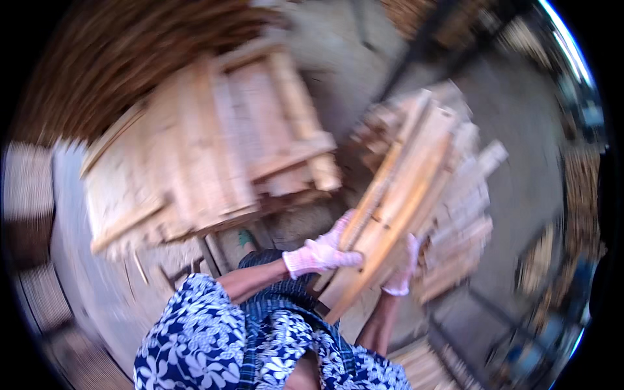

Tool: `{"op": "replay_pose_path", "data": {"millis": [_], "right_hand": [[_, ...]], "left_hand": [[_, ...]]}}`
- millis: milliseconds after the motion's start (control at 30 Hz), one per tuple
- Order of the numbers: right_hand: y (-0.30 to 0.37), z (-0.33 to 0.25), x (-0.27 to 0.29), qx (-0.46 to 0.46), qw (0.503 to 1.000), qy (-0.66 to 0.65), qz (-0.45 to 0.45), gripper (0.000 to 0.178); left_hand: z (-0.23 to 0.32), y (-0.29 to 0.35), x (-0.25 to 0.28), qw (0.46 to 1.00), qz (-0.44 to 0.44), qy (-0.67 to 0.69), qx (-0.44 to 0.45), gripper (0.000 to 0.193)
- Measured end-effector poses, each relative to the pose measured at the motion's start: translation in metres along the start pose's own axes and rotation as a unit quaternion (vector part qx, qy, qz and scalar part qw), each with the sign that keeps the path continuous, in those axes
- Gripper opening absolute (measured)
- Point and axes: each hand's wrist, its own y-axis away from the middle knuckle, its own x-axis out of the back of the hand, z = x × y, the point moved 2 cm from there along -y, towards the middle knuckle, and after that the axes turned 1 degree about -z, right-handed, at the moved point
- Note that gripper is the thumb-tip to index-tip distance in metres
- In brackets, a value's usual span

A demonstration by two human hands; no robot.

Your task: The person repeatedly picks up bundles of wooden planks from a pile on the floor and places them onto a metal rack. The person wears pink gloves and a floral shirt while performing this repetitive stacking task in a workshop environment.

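Observation:
Both my hands wear pale pink work gloves. A small bundle of long wooden boards is held between them, slanting from my lap up to the far right. My left hand closes on the near left side of the boards, its thumb over the top face. On the opposite side my right hand grips the edge, its fingers partly hidden behind the wood. Beyond the boards, and partly covered by them, lies a pile of wooden pieces. Motion blurs the picture.
A broad stack of planks lies ahead to the left, with a cross strip on top. Behind it rises a large heap of thin brown strips. Dark metal bars stand at the far right. Grey concrete floor stretches along the right.

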Motion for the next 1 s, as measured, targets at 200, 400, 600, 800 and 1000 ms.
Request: {"op": "replay_pose_path", "data": {"millis": [200,400,600,800,1000], "right_hand": [[-0.045,0.002,-0.089,0.004,0.967,0.082,-0.241,0.095],[0.052,0.056,-0.341,-0.041,0.903,0.193,-0.382,0.092],[0.099,0.163,-0.535,-0.129,0.86,0.232,-0.436,0.074],[0.098,0.22,-0.551,-0.148,0.857,0.289,-0.399,0.067],[0.056,0.153,-0.439,-0.112,0.854,0.36,-0.358,0.073]], "left_hand": [[0.034,0.037,0.048,0.99,0.085,0.1,-0.051,0.122],[0.184,0.225,0.177,0.938,0.264,0.135,-0.178,0.112],[0.219,0.318,0.354,0.851,0.486,-0.198,-0.031,0.104],[0.173,0.379,0.458,0.735,0.551,-0.339,0.203,0.094],[0.157,0.42,0.456,0.759,0.631,-0.15,0.062,0.043]]}}
